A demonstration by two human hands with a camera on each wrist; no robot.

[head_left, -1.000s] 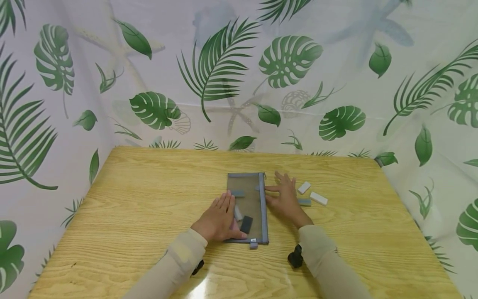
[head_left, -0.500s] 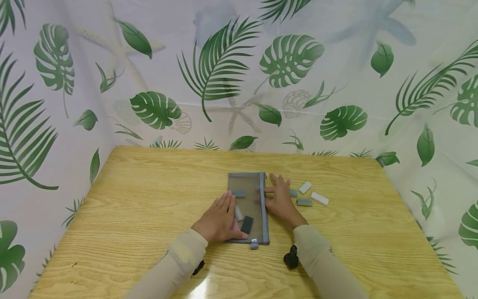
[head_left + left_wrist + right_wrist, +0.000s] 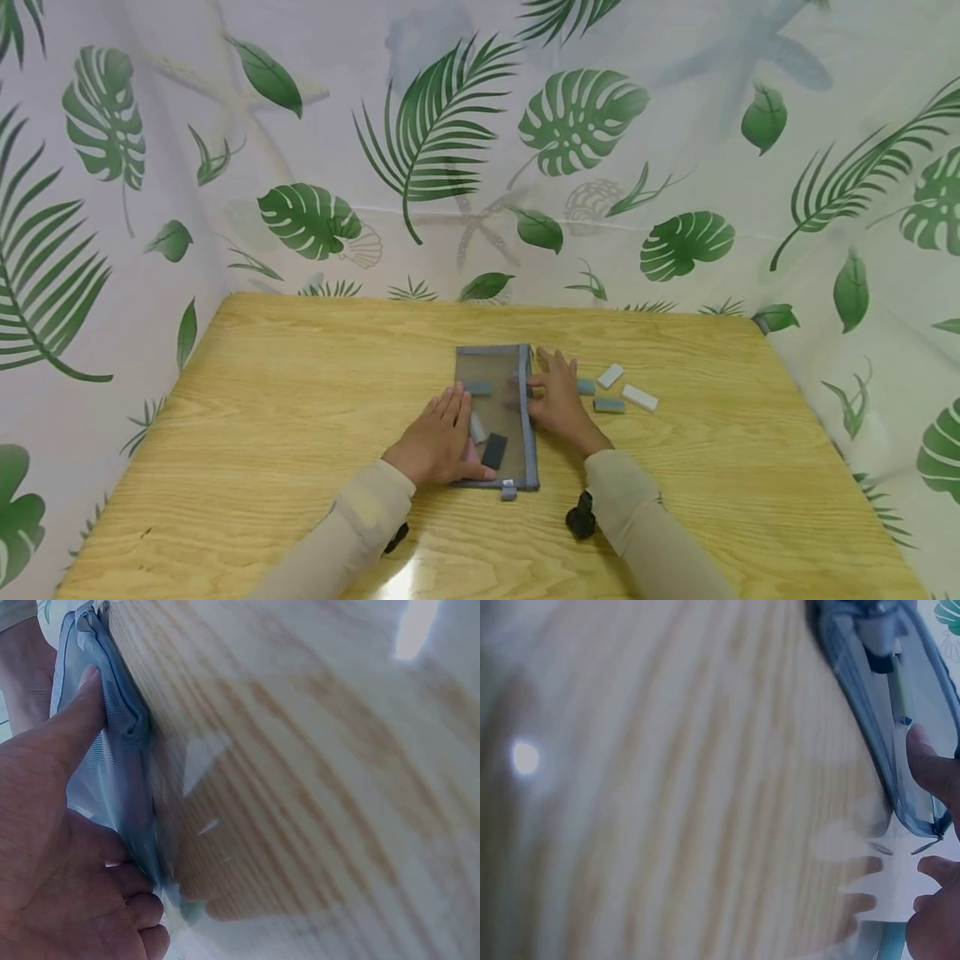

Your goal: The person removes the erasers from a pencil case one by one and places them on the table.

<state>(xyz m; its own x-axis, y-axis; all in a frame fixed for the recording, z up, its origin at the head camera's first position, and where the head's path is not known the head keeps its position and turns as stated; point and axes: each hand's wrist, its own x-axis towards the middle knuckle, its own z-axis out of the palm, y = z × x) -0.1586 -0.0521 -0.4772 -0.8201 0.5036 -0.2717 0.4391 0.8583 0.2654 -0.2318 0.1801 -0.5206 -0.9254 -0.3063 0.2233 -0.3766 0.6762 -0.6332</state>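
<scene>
A mesh zip pouch (image 3: 528,442) with blue-grey edging lies flat on the table. Through the mesh show a dark block (image 3: 494,451), a whitish block (image 3: 477,429), a blue-grey block (image 3: 477,388) and something pink, partly covered. My left hand (image 3: 437,437) rests on the pouch's left side, fingers straight and thumb out along the lower edge. At the right-hand zip edge is my right hand (image 3: 561,407); its index finger and thumb reach into the mouth and blur behind the mesh. The right wrist view shows the mouth gaping, the thumb (image 3: 928,761) inside, near a pale green block (image 3: 901,694).
Right of the right hand lie two blue-grey blocks (image 3: 609,406) and two white blocks (image 3: 611,376), like erasers. The wooden table (image 3: 300,375) ends at a leaf-printed cloth (image 3: 465,250) behind and at the sides.
My right hand has shifted left, its fingertips going further into the pouch mouth, which uncovers a second blue-grey block beside it. My left hand keeps its place.
</scene>
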